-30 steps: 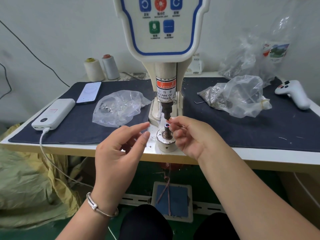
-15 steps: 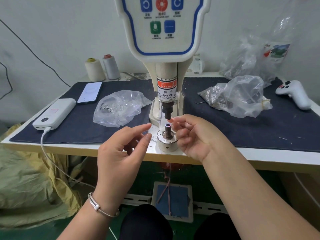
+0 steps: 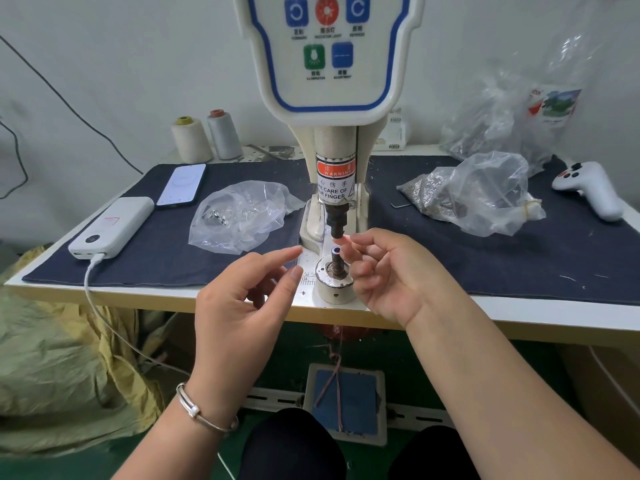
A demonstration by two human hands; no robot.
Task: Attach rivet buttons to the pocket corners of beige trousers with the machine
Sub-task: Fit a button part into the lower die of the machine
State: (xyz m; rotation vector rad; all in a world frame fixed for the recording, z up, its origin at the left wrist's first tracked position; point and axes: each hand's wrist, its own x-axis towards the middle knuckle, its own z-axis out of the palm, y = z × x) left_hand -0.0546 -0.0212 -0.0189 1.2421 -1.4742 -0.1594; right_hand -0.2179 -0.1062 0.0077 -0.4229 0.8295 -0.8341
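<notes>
While both hands [image 3: 346, 282] loosely curled, nothing visibly held: round metal die post [image 3: 335, 263] btwn them, crinkly clear bags [image 3: 242, 216] nearby.

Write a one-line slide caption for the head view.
Right hand hovers beside the metal lower die post of the white rivet press machine; left hand waits nearby.

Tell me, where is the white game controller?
In the head view, the white game controller lies at the far right of the table, on the dark blue cloth, just right of a crumpled clear plastic bag.
</notes>
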